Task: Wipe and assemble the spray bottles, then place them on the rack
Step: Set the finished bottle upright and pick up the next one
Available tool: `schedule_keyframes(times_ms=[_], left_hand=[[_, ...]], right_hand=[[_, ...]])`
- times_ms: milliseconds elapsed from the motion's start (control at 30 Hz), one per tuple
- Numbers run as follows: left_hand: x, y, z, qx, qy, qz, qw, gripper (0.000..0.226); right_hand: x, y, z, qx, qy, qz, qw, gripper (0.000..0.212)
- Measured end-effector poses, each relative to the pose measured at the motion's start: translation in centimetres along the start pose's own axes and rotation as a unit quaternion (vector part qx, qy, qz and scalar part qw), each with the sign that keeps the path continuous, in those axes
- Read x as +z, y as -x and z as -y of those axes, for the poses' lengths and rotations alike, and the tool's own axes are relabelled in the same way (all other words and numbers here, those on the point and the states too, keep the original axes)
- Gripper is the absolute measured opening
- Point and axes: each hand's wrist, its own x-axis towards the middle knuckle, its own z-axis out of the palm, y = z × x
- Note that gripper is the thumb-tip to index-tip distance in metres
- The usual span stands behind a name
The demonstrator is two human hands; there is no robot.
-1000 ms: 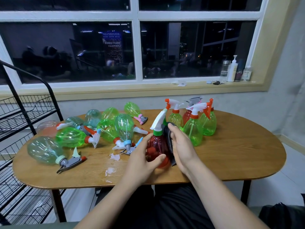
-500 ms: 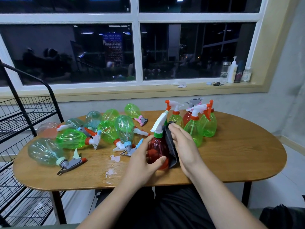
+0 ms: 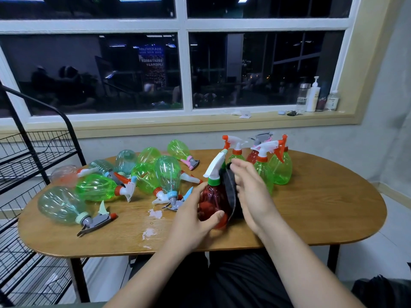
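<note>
Left hand (image 3: pixel 191 218) grasps the upright red spray bottle (image 3: pixel 211 200) on the wooden table (image 3: pixel 315 210); right hand (image 3: pixel 252 192) curls its fingers over a dark cloth (image 3: pixel 229 190), pressing it against the bottle.

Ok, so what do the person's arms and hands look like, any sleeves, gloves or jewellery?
The left forearm and right forearm are bare down to the picture's lower edge, with no sleeves showing. The left hand and right hand wear no gloves, and no watch, bracelet or ring is visible.
</note>
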Motion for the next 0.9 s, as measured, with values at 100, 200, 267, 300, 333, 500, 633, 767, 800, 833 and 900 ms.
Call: schedule_keyframes(times_ms=[100, 200, 267, 300, 333, 500, 633, 767, 800, 833, 900], left_hand=[[0.0, -0.1, 0.3, -0.007, -0.006, 0.003, 1.000, 0.083], [0.0, -0.2, 0.2, -0.002, -0.012, -0.004, 1.000, 0.082], [0.0, -0.2, 0.1, 0.008, -0.016, -0.008, 1.000, 0.081], [0.0, -0.2, 0.2, 0.010, -0.016, -0.010, 1.000, 0.081], [0.0, -0.2, 0.2, 0.010, -0.014, -0.012, 1.000, 0.082], [0.0, -0.3, 0.1, 0.014, -0.014, -0.007, 1.000, 0.080], [0.1, -0.3, 0.2, 0.010, -0.010, -0.002, 1.000, 0.080], [0.1, -0.4, 0.6, 0.003, -0.023, 0.000, 1.000, 0.081], [0.1, -0.4, 0.6, 0.002, -0.019, 0.000, 1.000, 0.080], [0.1, -0.4, 0.6, 0.001, -0.016, -0.001, 1.000, 0.079], [0.2, -0.5, 0.4, 0.001, -0.020, -0.005, 1.000, 0.081]], right_hand=[[0.4, -0.1, 1.7, 0.070, -0.022, 0.050, 0.996, 0.035], [1.2, 0.0, 1.2, -0.001, 0.088, 0.049, 0.995, 0.057], [1.5, 0.4, 0.3, -0.086, 0.217, 0.055, 0.971, 0.067], [1.4, 0.5, -0.4, -0.119, 0.271, 0.058, 0.953, 0.065], [1.2, 0.5, -1.1, -0.144, 0.302, 0.058, 0.941, 0.063], [0.2, 0.6, -2.5, -0.149, 0.308, 0.066, 0.937, 0.065], [-0.1, 0.1, -0.7, -0.136, 0.220, 0.048, 0.965, 0.059], [0.1, 0.1, -0.4, -0.137, 0.160, 0.035, 0.977, 0.054], [0.1, 0.1, -1.0, -0.133, 0.150, 0.038, 0.979, 0.053], [0.3, 0.3, -1.3, -0.138, 0.145, 0.043, 0.979, 0.054], [0.6, 0.6, -1.9, -0.146, 0.132, 0.037, 0.980, 0.059]])
